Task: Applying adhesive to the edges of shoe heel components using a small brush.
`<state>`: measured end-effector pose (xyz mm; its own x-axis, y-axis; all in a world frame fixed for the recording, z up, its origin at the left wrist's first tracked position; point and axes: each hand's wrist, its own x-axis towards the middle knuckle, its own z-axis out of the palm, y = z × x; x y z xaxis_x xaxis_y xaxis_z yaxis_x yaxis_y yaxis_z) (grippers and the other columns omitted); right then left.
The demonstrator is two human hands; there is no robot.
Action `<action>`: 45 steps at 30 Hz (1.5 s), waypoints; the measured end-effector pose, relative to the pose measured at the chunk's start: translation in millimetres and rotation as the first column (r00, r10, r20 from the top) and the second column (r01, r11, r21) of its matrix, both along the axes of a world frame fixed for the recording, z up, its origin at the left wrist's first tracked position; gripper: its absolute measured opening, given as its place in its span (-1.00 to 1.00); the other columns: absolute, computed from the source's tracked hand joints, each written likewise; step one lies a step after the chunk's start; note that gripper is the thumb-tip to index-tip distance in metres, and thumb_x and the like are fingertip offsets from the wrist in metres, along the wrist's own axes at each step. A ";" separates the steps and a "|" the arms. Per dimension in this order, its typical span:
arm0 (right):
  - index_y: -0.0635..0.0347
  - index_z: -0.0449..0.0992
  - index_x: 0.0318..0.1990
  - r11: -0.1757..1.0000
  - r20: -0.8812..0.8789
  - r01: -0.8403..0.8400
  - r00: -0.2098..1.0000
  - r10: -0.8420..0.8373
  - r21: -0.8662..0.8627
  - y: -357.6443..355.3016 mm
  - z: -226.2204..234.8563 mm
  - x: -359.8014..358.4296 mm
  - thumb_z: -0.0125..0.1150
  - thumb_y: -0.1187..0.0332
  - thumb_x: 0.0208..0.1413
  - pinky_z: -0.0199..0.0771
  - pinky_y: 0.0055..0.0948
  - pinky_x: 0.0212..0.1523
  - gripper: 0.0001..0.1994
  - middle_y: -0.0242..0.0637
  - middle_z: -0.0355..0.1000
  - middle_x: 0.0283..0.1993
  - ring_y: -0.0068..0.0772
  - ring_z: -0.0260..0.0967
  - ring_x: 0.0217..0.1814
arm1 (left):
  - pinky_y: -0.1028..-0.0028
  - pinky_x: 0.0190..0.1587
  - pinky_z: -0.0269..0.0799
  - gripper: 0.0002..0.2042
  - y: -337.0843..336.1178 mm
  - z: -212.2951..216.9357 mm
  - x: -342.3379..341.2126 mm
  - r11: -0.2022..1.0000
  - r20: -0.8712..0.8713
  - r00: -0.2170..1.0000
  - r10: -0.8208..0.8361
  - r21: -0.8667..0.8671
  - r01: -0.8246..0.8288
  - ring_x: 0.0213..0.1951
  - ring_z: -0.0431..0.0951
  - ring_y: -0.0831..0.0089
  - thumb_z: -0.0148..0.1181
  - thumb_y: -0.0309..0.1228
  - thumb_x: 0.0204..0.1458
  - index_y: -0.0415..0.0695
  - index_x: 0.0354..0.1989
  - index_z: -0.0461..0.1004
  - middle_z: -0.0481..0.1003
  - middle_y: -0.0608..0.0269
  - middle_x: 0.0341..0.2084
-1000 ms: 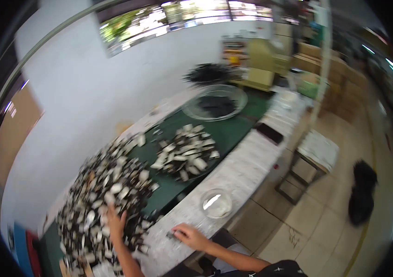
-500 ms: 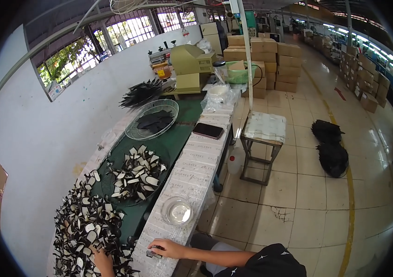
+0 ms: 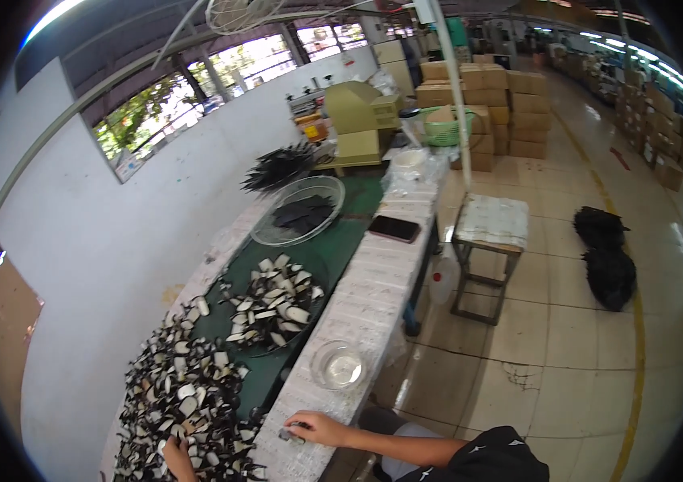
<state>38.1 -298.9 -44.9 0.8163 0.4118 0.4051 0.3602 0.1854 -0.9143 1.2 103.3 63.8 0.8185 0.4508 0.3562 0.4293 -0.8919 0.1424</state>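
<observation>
My left hand is at the near edge of a large pile of black-and-white curved pieces, with its fingers drawn together among them. Whether a piece is between its fingertips I cannot make out. On the white-covered strip of the table, my right hand is closed on a small dark-grey piece, mostly hidden by the fingers. A clear round bowl stands a little beyond the right hand. Farther along, a round wire basket holds more black-and-white pieces.
Past that basket lie a wire tray of flat black pieces and a dark phone. An olive-green machine stands at the table's far end. Right of the table are a stool, stacked cartons and black bundles on the floor.
The whole scene has shifted to the right in the picture as the head view turned. My right hand stays on the table with the small piece; my left hand stays in the pile, fingers drawn together.
</observation>
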 end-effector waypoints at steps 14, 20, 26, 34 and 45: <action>0.24 0.49 -0.01 0.934 -0.529 -0.058 0.811 0.251 0.354 -16.7 15.2 20.1 0.10 0.40 0.23 0.35 -0.61 -0.15 -0.78 -0.38 0.48 -0.11 -0.63 0.34 -0.17 | 0.35 -0.17 0.63 -0.49 -265.9 -64.3 -103.7 -0.751 0.173 0.982 -0.075 -0.657 0.058 -0.12 0.58 0.13 -0.12 -0.12 0.28 -0.24 0.26 0.16 0.45 0.03 -0.07; 0.26 0.40 0.08 0.872 -0.591 -0.027 0.725 0.354 0.490 -13.5 10.7 21.9 0.06 0.43 0.26 0.36 -0.54 -0.08 -0.74 -0.31 0.42 0.02 -0.56 0.36 -0.05 | 0.30 0.05 0.55 -0.50 -273.8 -49.0 -129.9 -0.759 0.260 0.962 0.082 -0.609 0.229 0.07 0.48 0.02 -0.10 -0.34 0.29 -0.19 0.36 0.01 0.36 -0.04 0.11; 0.28 0.39 0.07 0.885 -0.603 -0.055 0.712 0.360 0.463 -15.0 17.6 13.5 0.06 0.43 0.26 0.39 -0.54 -0.08 -0.74 -0.33 0.41 -0.01 -0.56 0.35 -0.05 | 0.29 0.00 0.56 -0.64 -267.3 -59.8 -146.7 -0.785 0.224 0.947 0.230 -0.532 0.317 -0.01 0.55 0.19 -0.05 -0.22 0.28 -0.29 0.05 0.33 0.49 0.04 -0.06; 0.36 0.41 0.08 0.978 -0.557 -0.139 0.805 0.203 0.157 -29.8 78.0 -29.6 0.08 0.45 0.24 0.50 -0.56 -0.24 -0.71 -0.28 0.43 -0.10 -0.55 0.42 -0.26 | 0.45 0.05 0.51 -0.67 -268.4 -61.0 -143.0 -0.561 0.262 0.926 0.271 -0.739 0.373 -0.03 0.52 0.43 -0.02 -0.36 0.28 -0.30 0.11 0.34 0.47 0.21 -0.04; 0.32 0.54 -0.06 0.893 0.369 0.097 0.926 0.081 -0.439 -19.3 116.3 -88.3 0.28 0.57 0.02 0.53 -0.49 -0.40 -0.72 -0.13 0.45 -0.12 -0.36 0.47 -0.33 | 0.50 -0.14 0.56 -0.67 -269.5 -58.2 -140.7 -0.401 0.354 0.899 0.256 -0.808 0.432 -0.17 0.54 0.51 0.12 -0.38 0.20 -0.31 0.07 0.37 0.51 0.22 -0.15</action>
